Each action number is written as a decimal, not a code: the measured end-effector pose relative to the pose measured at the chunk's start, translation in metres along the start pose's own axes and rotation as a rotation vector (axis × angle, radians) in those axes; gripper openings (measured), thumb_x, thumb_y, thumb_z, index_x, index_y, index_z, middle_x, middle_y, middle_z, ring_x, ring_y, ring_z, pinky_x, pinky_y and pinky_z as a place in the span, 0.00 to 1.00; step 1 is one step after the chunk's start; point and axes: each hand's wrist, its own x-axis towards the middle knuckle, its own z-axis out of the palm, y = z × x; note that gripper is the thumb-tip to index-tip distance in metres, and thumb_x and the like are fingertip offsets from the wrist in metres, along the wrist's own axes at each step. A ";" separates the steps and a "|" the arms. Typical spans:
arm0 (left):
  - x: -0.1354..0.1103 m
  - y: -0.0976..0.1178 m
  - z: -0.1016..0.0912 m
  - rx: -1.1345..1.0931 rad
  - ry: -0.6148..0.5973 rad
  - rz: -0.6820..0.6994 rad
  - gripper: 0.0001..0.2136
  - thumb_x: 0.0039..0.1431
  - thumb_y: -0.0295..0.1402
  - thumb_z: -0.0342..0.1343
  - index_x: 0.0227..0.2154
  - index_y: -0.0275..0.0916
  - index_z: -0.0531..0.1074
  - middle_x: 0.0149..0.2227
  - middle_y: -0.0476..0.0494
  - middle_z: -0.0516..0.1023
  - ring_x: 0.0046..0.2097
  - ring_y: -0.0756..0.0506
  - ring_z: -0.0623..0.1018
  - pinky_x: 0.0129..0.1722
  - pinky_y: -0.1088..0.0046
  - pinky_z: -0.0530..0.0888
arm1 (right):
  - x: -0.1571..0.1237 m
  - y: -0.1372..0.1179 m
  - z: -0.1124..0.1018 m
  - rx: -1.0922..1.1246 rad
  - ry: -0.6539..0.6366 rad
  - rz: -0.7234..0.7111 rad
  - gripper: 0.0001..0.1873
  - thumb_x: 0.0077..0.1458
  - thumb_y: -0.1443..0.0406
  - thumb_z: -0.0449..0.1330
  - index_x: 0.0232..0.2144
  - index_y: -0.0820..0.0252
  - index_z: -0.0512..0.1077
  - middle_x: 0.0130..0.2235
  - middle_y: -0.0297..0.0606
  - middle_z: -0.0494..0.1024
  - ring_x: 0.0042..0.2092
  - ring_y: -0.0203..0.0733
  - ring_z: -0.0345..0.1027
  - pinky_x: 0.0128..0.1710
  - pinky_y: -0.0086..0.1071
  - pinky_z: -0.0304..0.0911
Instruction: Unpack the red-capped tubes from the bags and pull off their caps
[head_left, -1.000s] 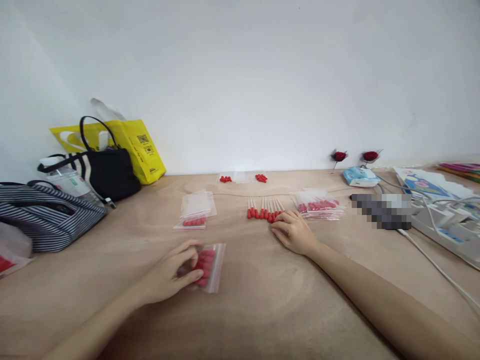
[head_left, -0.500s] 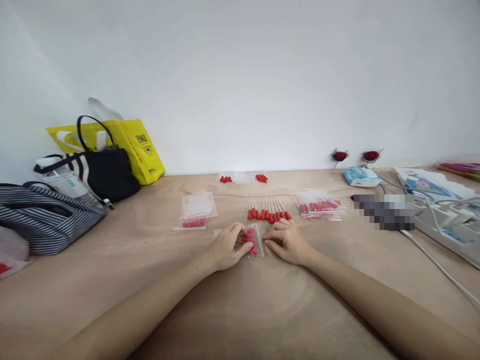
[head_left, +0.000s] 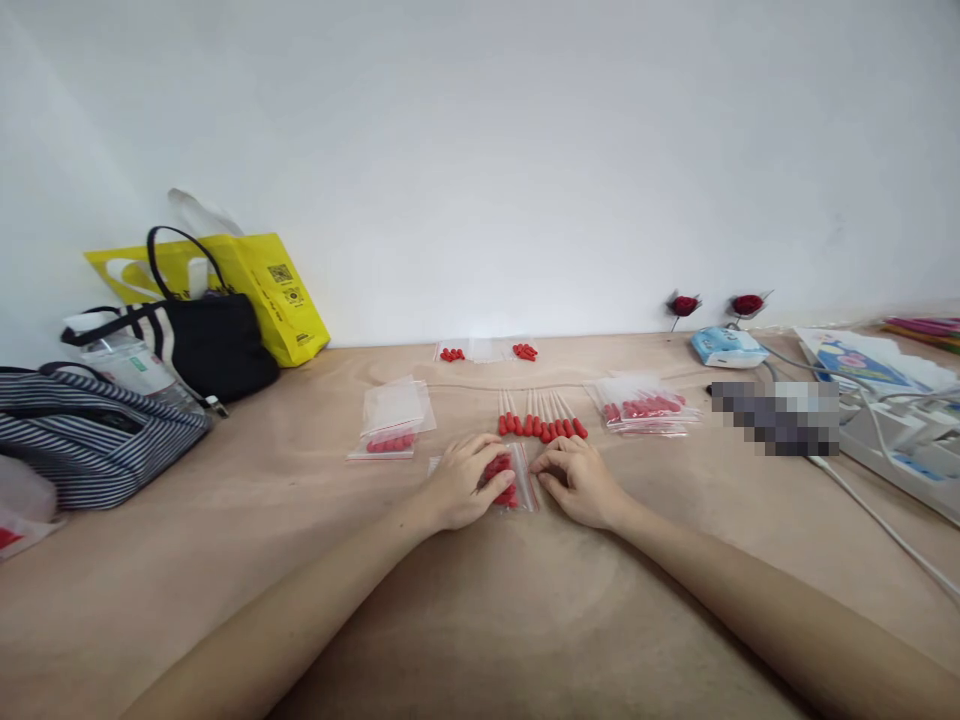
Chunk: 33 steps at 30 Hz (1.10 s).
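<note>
At the centre of the frame, the left hand (head_left: 463, 487) pinches a small bag (head_left: 511, 477) of red beads; the right hand (head_left: 576, 482), fingers curled, touches its right edge.

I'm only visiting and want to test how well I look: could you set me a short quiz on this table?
1. True or false: the left hand lies on a small clear bag of red pieces.
2. What lies just beyond that bag, toward the wall? A: a row of red-tipped sticks. B: a pair of scissors. C: a cup.
3. Fill in the colour: the shopping bag leaning on the wall at the far left is ____.

Key: 1 true; 2 A; 3 yellow.
</note>
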 end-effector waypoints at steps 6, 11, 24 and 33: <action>0.013 0.009 0.008 -0.011 -0.152 -0.003 0.37 0.43 0.47 0.58 0.55 0.36 0.53 0.57 0.35 0.56 0.58 0.36 0.56 0.55 0.56 0.56 | -0.001 0.002 0.001 0.139 -0.031 0.041 0.12 0.43 0.75 0.54 0.26 0.56 0.73 0.35 0.36 0.70 0.38 0.40 0.60 0.39 0.36 0.55; 0.011 0.006 0.013 -0.053 -0.115 0.025 0.44 0.37 0.49 0.61 0.56 0.36 0.50 0.57 0.34 0.57 0.57 0.36 0.57 0.55 0.56 0.57 | 0.000 0.002 0.000 0.163 -0.004 0.074 0.10 0.44 0.74 0.54 0.27 0.57 0.72 0.34 0.37 0.71 0.38 0.40 0.61 0.40 0.37 0.56; 0.006 0.004 0.017 -0.109 0.096 0.203 0.39 0.37 0.46 0.63 0.53 0.39 0.54 0.52 0.37 0.60 0.54 0.39 0.63 0.53 0.60 0.61 | 0.005 -0.002 0.002 0.193 -0.103 0.124 0.08 0.50 0.60 0.55 0.28 0.55 0.72 0.35 0.35 0.72 0.40 0.41 0.62 0.42 0.39 0.52; 0.008 -0.002 0.021 -0.042 0.061 0.196 0.23 0.54 0.42 0.51 0.52 0.42 0.61 0.55 0.37 0.57 0.55 0.39 0.61 0.53 0.57 0.62 | 0.008 -0.003 0.002 0.248 -0.175 0.206 0.13 0.53 0.61 0.50 0.21 0.59 0.67 0.31 0.33 0.71 0.38 0.40 0.62 0.42 0.39 0.49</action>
